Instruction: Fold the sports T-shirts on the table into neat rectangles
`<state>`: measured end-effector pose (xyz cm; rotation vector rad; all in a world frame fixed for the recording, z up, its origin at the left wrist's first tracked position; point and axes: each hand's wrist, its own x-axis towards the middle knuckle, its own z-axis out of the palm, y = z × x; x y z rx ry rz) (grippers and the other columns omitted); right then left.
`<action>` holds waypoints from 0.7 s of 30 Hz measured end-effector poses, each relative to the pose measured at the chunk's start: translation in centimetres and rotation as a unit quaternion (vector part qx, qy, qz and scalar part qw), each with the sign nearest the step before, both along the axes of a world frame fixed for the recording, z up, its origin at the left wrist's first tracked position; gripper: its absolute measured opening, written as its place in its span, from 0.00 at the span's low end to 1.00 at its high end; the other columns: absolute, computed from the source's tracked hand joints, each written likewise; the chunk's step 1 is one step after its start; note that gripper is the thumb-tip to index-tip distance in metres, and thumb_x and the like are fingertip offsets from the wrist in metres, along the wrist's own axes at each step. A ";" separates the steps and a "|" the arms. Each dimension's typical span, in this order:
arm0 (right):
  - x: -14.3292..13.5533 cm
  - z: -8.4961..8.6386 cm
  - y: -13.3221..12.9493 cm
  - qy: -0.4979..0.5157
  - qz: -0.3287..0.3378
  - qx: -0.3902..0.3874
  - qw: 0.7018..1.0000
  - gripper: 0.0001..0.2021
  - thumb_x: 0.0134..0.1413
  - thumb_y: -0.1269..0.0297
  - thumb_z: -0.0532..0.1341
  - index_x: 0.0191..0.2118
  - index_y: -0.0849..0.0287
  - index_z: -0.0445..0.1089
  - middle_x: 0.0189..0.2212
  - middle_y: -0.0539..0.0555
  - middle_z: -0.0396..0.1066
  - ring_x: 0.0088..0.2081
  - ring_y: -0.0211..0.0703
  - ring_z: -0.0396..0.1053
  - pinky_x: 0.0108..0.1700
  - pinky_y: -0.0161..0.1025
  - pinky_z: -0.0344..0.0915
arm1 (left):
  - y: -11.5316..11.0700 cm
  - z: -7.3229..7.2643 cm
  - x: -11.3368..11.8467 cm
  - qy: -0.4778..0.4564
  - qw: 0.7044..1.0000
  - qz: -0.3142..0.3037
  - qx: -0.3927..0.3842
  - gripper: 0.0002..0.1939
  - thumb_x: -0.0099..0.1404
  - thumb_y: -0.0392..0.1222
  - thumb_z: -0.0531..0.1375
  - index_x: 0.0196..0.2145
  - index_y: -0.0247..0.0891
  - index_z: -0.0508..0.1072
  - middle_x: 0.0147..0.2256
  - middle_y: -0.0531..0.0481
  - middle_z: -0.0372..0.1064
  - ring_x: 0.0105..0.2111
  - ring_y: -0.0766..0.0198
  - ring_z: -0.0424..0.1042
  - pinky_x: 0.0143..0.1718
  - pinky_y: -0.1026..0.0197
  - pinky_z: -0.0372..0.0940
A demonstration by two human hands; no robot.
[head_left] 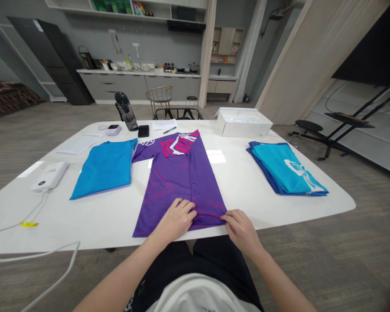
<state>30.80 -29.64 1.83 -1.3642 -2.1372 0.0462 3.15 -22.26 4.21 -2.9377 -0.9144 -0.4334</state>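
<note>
A purple T-shirt (172, 182) with a pink and white pattern near its collar lies in front of me, its right side folded inward over the body. One sleeve sticks out to the left. My left hand (177, 219) has its fingers curled on the fabric at the folded edge near the hem, closed on the cloth. At the hem's right corner, my right hand (242, 229) pinches the shirt between thumb and fingers. Left of it lies a folded blue garment (105, 167), and on the right a stack of folded blue garments (276, 164) with a white print.
The white table (237, 186) also carries a white power strip (50, 177) with a cable, paper sheets (79, 143), a dark water bottle (126, 112), a black wallet-like item (143, 131), a pen (169, 130) and an open white box (243, 123). Chairs stand behind.
</note>
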 end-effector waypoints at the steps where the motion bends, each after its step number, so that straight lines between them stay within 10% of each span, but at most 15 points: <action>1: 0.1 0.1 -0.2 -0.010 0.008 -0.014 1.000 0.15 0.61 0.78 0.55 0.45 0.56 0.74 0.39 0.56 0.73 0.43 0.49 0.70 0.46 0.48 0.67 | -0.2 0.0 -0.1 0.002 1.000 -0.005 -0.015 0.06 0.66 0.33 0.59 0.40 0.39 0.74 0.47 0.45 0.72 0.47 0.55 0.69 0.50 0.49 0.58; 9: 0.2 1.2 0.2 -0.040 0.008 -0.075 0.996 0.09 0.69 0.64 0.57 0.40 0.56 0.74 0.34 0.54 0.75 0.38 0.46 0.70 0.44 0.46 0.60 | -0.7 -0.6 -0.7 -0.105 0.990 -0.059 -0.077 0.12 0.72 0.34 0.54 0.45 0.40 0.76 0.39 0.48 0.75 0.41 0.62 0.71 0.48 0.55 0.60; 21: -1.2 1.5 7.8 -0.022 0.030 -0.145 0.989 0.11 0.70 0.59 0.56 0.40 0.54 0.74 0.33 0.52 0.75 0.35 0.44 0.71 0.41 0.43 0.63 | 2.3 1.0 -1.2 -0.191 0.948 0.085 -0.240 0.08 0.72 0.46 0.58 0.45 0.46 0.77 0.43 0.53 0.76 0.45 0.62 0.74 0.51 0.57 0.64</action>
